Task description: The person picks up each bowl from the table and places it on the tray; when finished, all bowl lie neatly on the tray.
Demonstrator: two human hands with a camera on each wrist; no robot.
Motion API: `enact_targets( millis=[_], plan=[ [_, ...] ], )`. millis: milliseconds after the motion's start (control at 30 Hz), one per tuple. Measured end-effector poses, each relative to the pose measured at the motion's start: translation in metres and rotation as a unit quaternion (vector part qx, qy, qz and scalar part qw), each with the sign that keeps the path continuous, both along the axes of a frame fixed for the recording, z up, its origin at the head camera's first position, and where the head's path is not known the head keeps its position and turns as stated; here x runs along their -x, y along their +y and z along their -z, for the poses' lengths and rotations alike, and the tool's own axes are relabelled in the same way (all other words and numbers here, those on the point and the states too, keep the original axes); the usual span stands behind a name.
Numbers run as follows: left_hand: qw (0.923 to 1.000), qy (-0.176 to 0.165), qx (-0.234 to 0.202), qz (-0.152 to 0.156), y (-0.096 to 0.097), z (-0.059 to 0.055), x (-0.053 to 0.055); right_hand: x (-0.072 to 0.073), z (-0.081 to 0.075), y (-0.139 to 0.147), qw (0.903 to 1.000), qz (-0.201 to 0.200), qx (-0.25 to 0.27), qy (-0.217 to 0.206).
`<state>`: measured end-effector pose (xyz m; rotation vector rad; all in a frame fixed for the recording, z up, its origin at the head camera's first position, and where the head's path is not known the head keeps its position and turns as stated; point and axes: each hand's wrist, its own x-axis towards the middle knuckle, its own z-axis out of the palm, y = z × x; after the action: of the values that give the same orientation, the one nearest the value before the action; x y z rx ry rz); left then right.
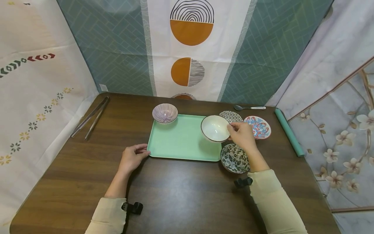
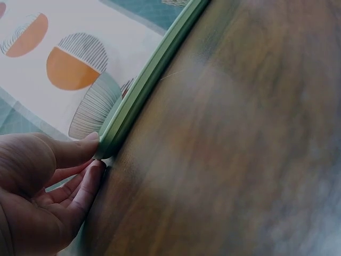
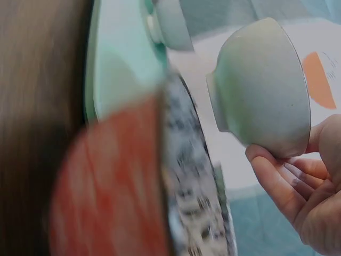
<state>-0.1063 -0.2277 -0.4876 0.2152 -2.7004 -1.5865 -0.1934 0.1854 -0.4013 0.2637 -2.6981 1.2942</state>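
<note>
My left hand (image 1: 133, 158) pinches the near left corner of a light green rectangular tray (image 1: 175, 143), thumb on the rim and fingers below, as the left wrist view shows. My right hand (image 1: 242, 135) grips the right side of a white bowl (image 1: 214, 127) with a thin brown rim, thumb at the rim and fingers under its side. That bowl is held over the tray's right end, its plain pale outside showing in the right wrist view. A purple-striped bowl (image 1: 165, 113) stands at the tray's far left corner. Below my right hand, a dark floral bowl (image 1: 234, 159) sits by the near right corner.
A red-and-blue patterned dish (image 1: 260, 127) and a black-and-white patterned dish (image 1: 230, 115) lie right of the tray. Behind them is a spoon (image 1: 249, 107). Metal tongs (image 1: 90, 118) lie far left, a green roll (image 1: 289, 132) at the right edge. Fabric walls border the table.
</note>
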Motion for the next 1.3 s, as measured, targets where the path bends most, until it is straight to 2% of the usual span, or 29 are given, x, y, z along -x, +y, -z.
enact_targets(
  millis=[300,467,833,1067,1167,1300],
  plan=[
    [1.0000,-0.001,-0.006,-0.006,0.002,-0.002,0.001,0.008,0.009,-0.058,0.9990,-0.038,-0.014,-0.020],
    [1.0000,0.003,-0.004,-0.003,0.003,-0.002,0.003,0.011,0.017,-0.085,0.9978,-0.056,-0.033,-0.012],
    [0.9999,0.010,-0.007,-0.006,0.002,-0.002,0.004,0.013,0.038,-0.139,0.9951,-0.080,-0.030,-0.050],
    [0.9999,0.005,-0.011,-0.011,0.003,-0.003,0.002,0.011,0.045,-0.164,0.9923,-0.091,-0.015,-0.082],
    [0.9998,0.009,-0.016,-0.012,0.004,-0.003,0.002,0.010,0.045,-0.170,0.9888,-0.109,0.003,-0.103],
    [0.9997,0.008,-0.018,-0.012,0.003,-0.002,0.001,0.008,0.044,-0.172,0.9773,-0.150,0.028,-0.147]
  ],
)
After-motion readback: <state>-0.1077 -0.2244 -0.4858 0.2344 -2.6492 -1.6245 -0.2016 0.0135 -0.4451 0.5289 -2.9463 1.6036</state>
